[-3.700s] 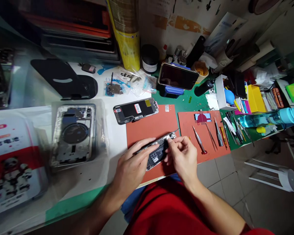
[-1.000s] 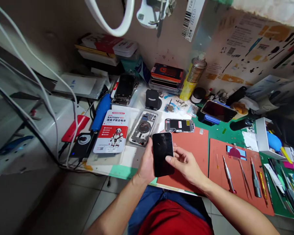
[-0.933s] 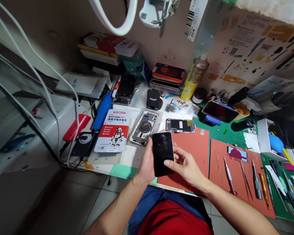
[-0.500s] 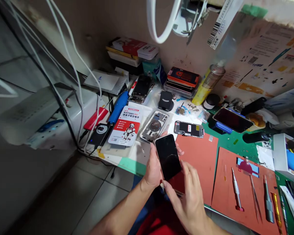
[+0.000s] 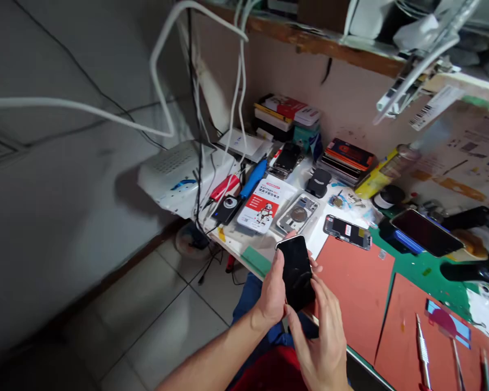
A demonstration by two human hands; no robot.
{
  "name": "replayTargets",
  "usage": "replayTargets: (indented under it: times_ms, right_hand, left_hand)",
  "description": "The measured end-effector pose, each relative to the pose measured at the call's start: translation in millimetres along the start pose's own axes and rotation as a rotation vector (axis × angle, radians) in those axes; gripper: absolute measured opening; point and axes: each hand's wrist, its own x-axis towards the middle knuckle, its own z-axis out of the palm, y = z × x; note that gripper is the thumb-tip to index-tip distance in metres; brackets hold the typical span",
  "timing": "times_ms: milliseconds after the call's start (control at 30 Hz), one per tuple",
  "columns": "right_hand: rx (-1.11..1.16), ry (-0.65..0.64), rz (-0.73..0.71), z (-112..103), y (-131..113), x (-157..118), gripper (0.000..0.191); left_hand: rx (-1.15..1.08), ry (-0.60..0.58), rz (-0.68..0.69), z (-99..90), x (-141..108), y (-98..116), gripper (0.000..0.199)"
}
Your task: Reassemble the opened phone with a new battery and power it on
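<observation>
A smartphone [image 5: 296,271] with a dark screen is held over the front edge of the bench, its screen facing me. My left hand [image 5: 274,288] wraps round its left side, the thumb along the edge and fingertips showing past the far side. My right hand [image 5: 321,331] touches the phone's lower right edge and bottom corner with thumb and fingers. Beyond the phone lie an opened phone housing [image 5: 298,213] with a round coil and a loose screen assembly [image 5: 348,232] with its back up.
A white battery box [image 5: 264,206] lies left of the housing. Red mats [image 5: 354,282] cover the front right; a screwdriver [image 5: 422,347] and tweezers [image 5: 457,364] rest there. A spray can [image 5: 385,171] leans at the back. White cables [image 5: 163,81] hang at the left.
My view has swung left and up, so the bench appears shifted right and more wall and floor show. Both hands keep their hold on the phone.
</observation>
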Motion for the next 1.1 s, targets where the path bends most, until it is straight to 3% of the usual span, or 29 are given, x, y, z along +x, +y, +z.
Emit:
replayTargets:
  times_ms: [133, 233, 267, 333, 433, 533, 633, 733, 867, 933, 1100]
  right_hand:
    - [0.008, -0.009, -0.069, 4.4, -13.3, -5.2, 0.066]
    - [0.149, 0.016, -0.08, 5.7, -20.5, -16.2, 0.049]
    - [0.228, -0.005, -0.082, 8.9, -22.0, -20.0, 0.04]
    - [0.361, -0.164, -0.051, 24.0, -24.0, -25.7, 0.027]
    - [0.39, -0.509, 0.07, 74.9, -25.5, -25.5, 0.025]
    - [0.362, -0.662, 0.068, 151.2, -28.8, -14.8, 0.025]
    - [0.302, -0.783, 0.075, 228.0, -39.5, 0.8, 0.037]
    - [0.221, -0.849, 0.115, 283.9, -60.0, 12.5, 0.053]
    - [0.105, -0.823, 0.236, 321.0, -90.8, 13.6, 0.079]
    - [0.073, -0.797, 0.306, 331.7, -100.9, 12.3, 0.082]
    - [0.083, -0.77, 0.465, 358.3, -99.8, 22.5, 0.052]
  left_hand:
    - [-0.091, 0.045, -0.014, -4.5, -10.3, 17.4, 0.089]
    - [-0.141, 0.093, 0.022, -16.5, -23.8, 45.1, 0.081]
    - [-0.146, 0.12, 0.05, -23.8, -29.9, 57.6, 0.076]
    - [-0.153, 0.159, 0.147, -43.7, -45.1, 85.6, 0.065]
    - [-0.09, 0.217, 0.307, -81.3, -73.0, 125.8, 0.06]
    - [-0.021, 0.369, 0.434, -113.0, -100.8, 151.5, 0.062]
    - [0.014, 0.529, 0.495, -127.8, -120.7, 159.9, 0.067]
    - [0.015, 0.642, 0.484, -131.4, -131.4, 158.9, 0.075]
    - [-0.01, 0.724, 0.45, -138.4, -137.4, 156.1, 0.079]
    - [-0.021, 0.729, 0.429, -144.1, -139.0, 155.4, 0.083]
    - [-0.029, 0.689, 0.376, -154.1, -141.9, 154.6, 0.089]
